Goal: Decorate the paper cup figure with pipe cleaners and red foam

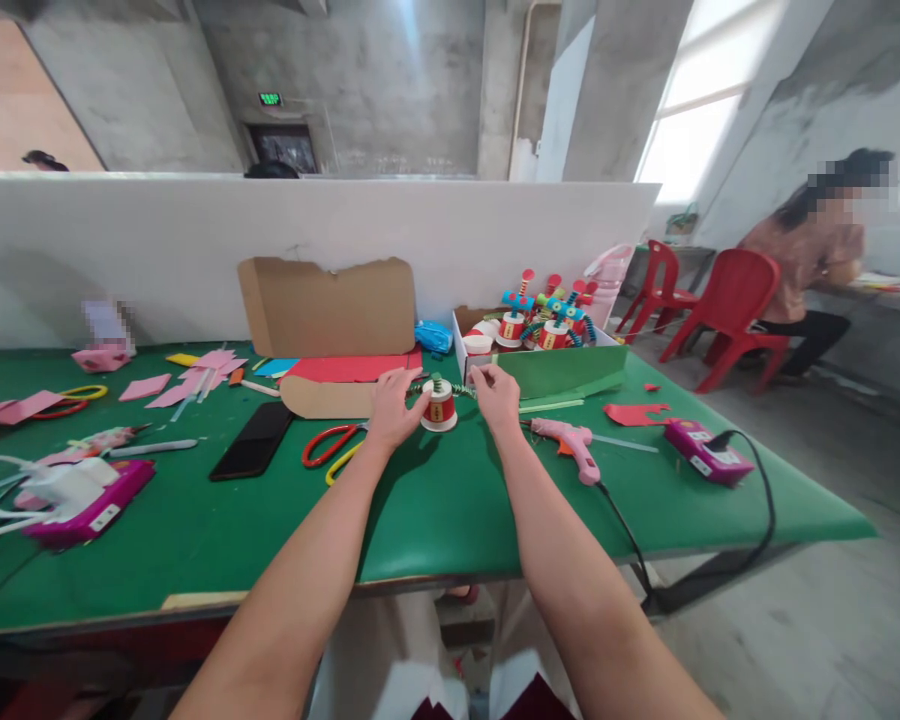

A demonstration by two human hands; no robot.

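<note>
A small red and white paper cup (439,410) stands upside down on the green tabletop between my two hands. Green folded paper strips (461,390) stick out from its sides, and a short green piece (436,383) rises from its top. My left hand (397,408) is closed around the strip on the cup's left, with the thumb close to the cup. On the other side, my right hand (497,395) pinches the right strip near its outer end. The fingertips partly hide both strips.
A box (577,365) of similar cup figures stands behind my right hand. To the right lie a pink glue gun (574,440) and a purple power strip (709,452). Scissors (331,445), a phone (251,442) and cardboard (326,398) lie left. A person (810,240) sits far right.
</note>
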